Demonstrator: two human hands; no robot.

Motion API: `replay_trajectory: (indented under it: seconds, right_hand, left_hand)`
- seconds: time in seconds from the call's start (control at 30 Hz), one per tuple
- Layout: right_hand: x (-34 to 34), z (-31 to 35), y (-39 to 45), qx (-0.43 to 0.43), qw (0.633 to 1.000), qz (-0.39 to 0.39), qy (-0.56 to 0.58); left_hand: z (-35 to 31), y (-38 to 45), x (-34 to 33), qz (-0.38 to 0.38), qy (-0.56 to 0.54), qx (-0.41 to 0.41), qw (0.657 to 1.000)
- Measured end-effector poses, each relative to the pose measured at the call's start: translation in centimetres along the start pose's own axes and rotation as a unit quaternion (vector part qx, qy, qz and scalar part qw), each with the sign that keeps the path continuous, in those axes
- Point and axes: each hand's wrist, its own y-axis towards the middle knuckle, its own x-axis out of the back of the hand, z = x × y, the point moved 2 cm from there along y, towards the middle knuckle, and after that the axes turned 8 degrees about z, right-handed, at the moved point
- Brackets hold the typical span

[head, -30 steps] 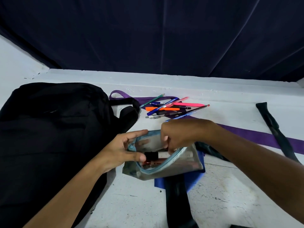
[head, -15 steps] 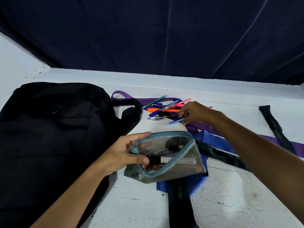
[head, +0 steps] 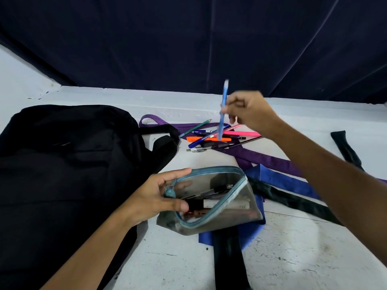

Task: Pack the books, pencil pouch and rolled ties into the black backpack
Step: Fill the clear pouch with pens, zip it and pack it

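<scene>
A clear pencil pouch (head: 211, 214) with a light-blue zipper lies open on the white table, with several pens inside. My left hand (head: 159, 197) holds its left end, thumb on the near rim and fingers at the far rim. My right hand (head: 249, 111) pinches a light-blue pen (head: 223, 109) held almost upright above a pile of loose pens (head: 213, 137). The black backpack (head: 69, 174) lies flat at the left. Unrolled ties lie across the table: a purple tie (head: 261, 158), a blue tie (head: 282, 181) and a black tie (head: 293, 199). No books are in view.
Another black tie (head: 345, 149) lies at the far right. A black strip (head: 229, 260) runs toward the near edge under the pouch. A dark curtain (head: 188, 38) hangs behind the table. The bare white tabletop (head: 303, 258) shows at the near right.
My right hand left the pouch, reached back to the pen pile and lifted a light-blue pen off it. My left hand kept holding the pouch open.
</scene>
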Motion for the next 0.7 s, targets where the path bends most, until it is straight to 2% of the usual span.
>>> replay_trajectory:
  seconds: [0.07,0.13,0.23,0.3,0.4,0.47,0.53,0.6,0.7]
  right_hand:
    - [-0.1,2.6,-0.6,-0.005,0.994,0.036,0.104]
    - [-1.1,4.3,-1.5,-0.021,0.985,0.142,0.101]
    - [-3.6,5.2,-2.6,-0.025,0.946,0.32,-0.035]
    - [-5.6,5.1,-3.0,-0.023,0.897,0.407,-0.171]
    - [-8.0,3.7,-3.5,-0.067,0.813,0.475,-0.33]
    - [-8.7,2.9,-3.4,-0.097,0.785,0.489,-0.368]
    - [-8.2,2.6,-2.9,-0.113,0.796,0.486,-0.344]
    - [-6.6,2.7,-2.0,-0.113,0.836,0.453,-0.289]
    - [-3.1,1.0,-0.1,-0.123,0.91,0.322,-0.23]
  left_hand:
    - [-0.1,-0.1,-0.1,0.0,0.004,0.001,1.0]
    - [-0.2,-0.2,-0.2,0.002,0.002,0.005,1.0]
    - [-0.5,-0.2,-0.3,-0.002,-0.004,0.005,1.0]
    - [-0.6,-0.2,-0.4,0.004,-0.01,0.005,1.0]
    - [-0.6,-0.2,-0.4,-0.001,-0.018,0.004,1.0]
    - [-0.7,-0.2,-0.4,-0.001,-0.024,0.003,1.0]
    - [-0.6,-0.2,-0.5,-0.001,-0.023,0.005,1.0]
    - [-0.7,-0.2,-0.5,-0.006,-0.016,0.007,1.0]
    - [-0.7,-0.3,-0.5,-0.001,-0.014,0.01,1.0]
